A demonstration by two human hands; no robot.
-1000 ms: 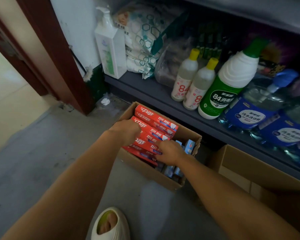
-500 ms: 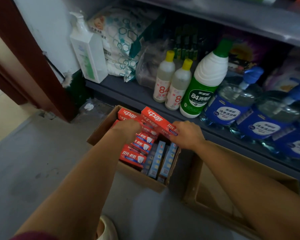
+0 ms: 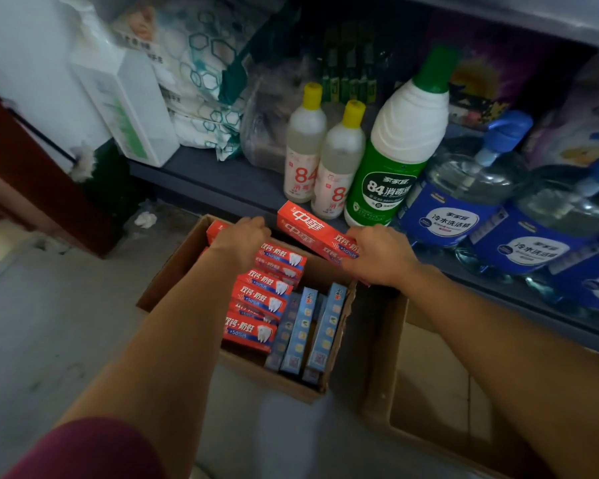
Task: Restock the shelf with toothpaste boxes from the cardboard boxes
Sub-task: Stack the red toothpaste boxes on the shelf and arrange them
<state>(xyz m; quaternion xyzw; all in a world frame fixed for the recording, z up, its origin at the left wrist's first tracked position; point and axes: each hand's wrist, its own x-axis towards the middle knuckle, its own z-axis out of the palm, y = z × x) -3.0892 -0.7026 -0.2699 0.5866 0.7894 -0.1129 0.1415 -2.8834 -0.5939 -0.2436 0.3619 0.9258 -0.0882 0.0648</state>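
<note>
A brown cardboard box [image 3: 173, 271] on the floor holds several red toothpaste boxes [image 3: 256, 299] stacked on its left side and blue toothpaste boxes [image 3: 300, 335] standing on its right. My right hand [image 3: 377, 254] grips the near end of one red toothpaste box [image 3: 306, 229], lifted above the carton close to the grey shelf [image 3: 222, 181]. My left hand [image 3: 242, 238] rests curled over the far end of the red stack inside the carton; what its fingers hold is hidden.
The shelf carries a white pump bottle [image 3: 128, 108], tissue packs [image 3: 201, 77], two small yellow-capped bottles [image 3: 322, 157], a large green-labelled bottle [image 3: 395, 160] and blue detergent jugs [image 3: 464, 202]. A second open carton [image 3: 384, 357] sits to the right. A red-brown door frame [image 3: 32, 174] stands left.
My right hand has lifted one red toothpaste box out of the carton and up toward the shelf. My left hand stayed on the far end of the red stack. The view moved closer.
</note>
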